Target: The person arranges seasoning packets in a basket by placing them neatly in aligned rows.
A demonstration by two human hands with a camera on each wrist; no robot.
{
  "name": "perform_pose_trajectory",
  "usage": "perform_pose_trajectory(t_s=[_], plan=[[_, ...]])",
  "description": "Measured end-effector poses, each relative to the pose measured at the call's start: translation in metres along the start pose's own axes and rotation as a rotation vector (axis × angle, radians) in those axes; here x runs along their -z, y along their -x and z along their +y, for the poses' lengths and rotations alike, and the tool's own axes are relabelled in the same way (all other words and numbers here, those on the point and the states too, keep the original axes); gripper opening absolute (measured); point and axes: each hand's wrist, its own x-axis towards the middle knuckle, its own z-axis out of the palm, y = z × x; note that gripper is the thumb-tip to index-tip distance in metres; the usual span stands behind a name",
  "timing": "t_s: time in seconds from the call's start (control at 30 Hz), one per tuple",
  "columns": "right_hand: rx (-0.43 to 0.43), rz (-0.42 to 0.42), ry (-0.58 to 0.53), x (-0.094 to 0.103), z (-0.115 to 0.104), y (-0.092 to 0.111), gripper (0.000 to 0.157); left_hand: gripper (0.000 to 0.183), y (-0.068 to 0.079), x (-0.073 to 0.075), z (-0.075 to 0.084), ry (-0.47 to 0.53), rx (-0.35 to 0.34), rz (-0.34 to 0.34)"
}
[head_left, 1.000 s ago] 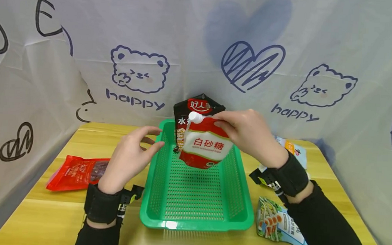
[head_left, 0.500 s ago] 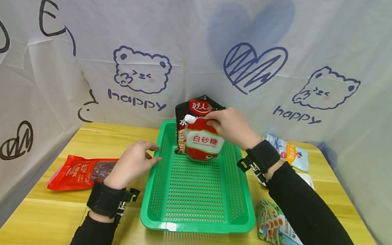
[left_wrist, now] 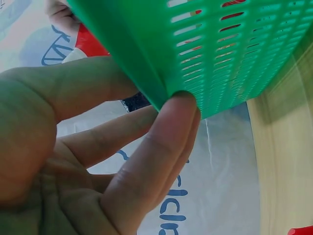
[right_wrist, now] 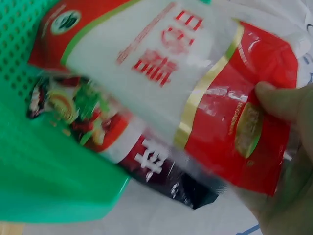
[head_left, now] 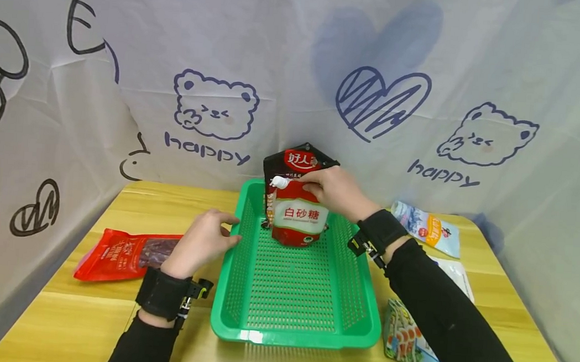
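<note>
My right hand (head_left: 338, 190) pinches the top corner of a red and white pouch of white sugar (head_left: 300, 215) with a white screw cap. The pouch stands nearly upright at the back of a green plastic basket (head_left: 296, 338). Behind it a black seasoning pouch (head_left: 301, 158) leans on the back wall, partly covered. In the right wrist view the sugar pouch (right_wrist: 146, 63) overlaps the black pouch (right_wrist: 146, 159). My left hand (head_left: 201, 242) is at the basket's left rim; in the left wrist view its fingers (left_wrist: 164, 129) pinch the rim.
A red packet (head_left: 121, 255) lies left of the basket, partly behind my left hand. On the right lie a blue and orange pouch (head_left: 431, 229), a white packet (head_left: 456, 274) and a pale blue food packet (head_left: 405, 335) under my right arm. A patterned white cloth (head_left: 298, 48) hangs behind.
My right hand has lowered the sugar pouch into the back of the basket, in front of the black pouch. My left hand has moved down slightly and onto the basket's left rim.
</note>
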Motion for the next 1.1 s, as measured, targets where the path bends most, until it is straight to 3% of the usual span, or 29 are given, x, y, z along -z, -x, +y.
perform_pose_trajectory(t_s=[0.27,0.53,0.87,0.97,1.1], plan=[[-0.079,-0.011,-0.065,0.004,0.007,0.001,0.027,0.041,0.002,0.000,0.004,-0.018,0.015,-0.006],[-0.131,0.015,-0.119,0.017,0.012,0.021,0.039,0.041,0.001,-0.002,0.004,-0.029,0.022,-0.009],[-0.291,0.121,-0.344,0.050,0.020,0.081,0.051,0.041,-0.001,-0.003,0.007,-0.020,0.019,-0.029],[-0.341,0.125,-0.353,0.049,0.022,0.101,0.053,0.041,0.000,-0.001,0.007,-0.024,0.017,-0.026],[-0.432,0.067,-0.332,0.035,0.026,0.131,0.059,0.041,0.000,-0.001,0.008,-0.032,0.005,-0.022]])
